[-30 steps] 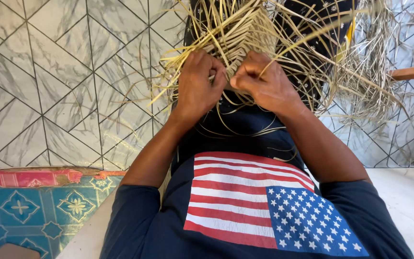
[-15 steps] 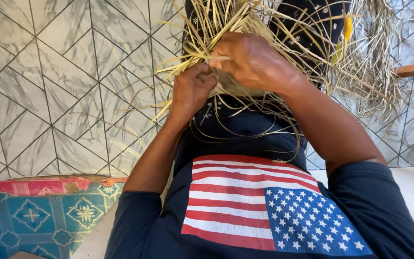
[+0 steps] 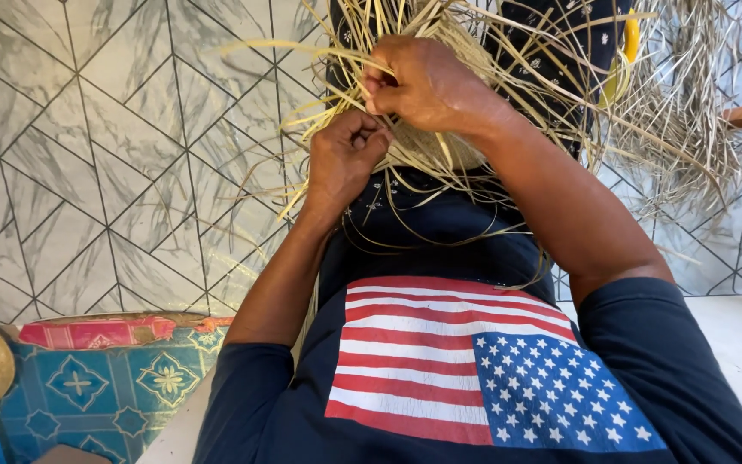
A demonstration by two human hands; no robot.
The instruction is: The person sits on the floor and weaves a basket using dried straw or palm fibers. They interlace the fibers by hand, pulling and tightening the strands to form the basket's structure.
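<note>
Hands: two, both mine, both at work on the weaving over my lap.
Left hand (image 3: 347, 155): curled into a tight fist, knuckles up, pinching thin straw strands against the woven part.
Right hand (image 3: 427, 82): just above and beside the left, fingers closed on a few strands, thumb pressed to forefinger.
Woven straw piece (image 3: 440, 150): one; a small rounded, tightly plaited patch, pale tan, lying under and between my hands on my dark skirt.
Loose strands (image 3: 319, 64): too many to count; flat, narrow, stiff and yellowish, fanning out from the woven patch in every direction, the longest ones running out to the left and up to the right.
Long axis: the patch itself is roundish, so I cannot tell one.
Straw bundle (image 3: 689, 112): one, greyer and drier, hanging in a tangle at my right.
Shirt (image 3: 474, 378): one, navy, with a striped and starred flag print.
Floor tiles (image 3: 88, 155): many, grey marbled, cut in slanted diamond shapes, smooth.
Mat (image 3: 105, 387): one, blue with patterned squares and a red edge, low at my left.
</note>
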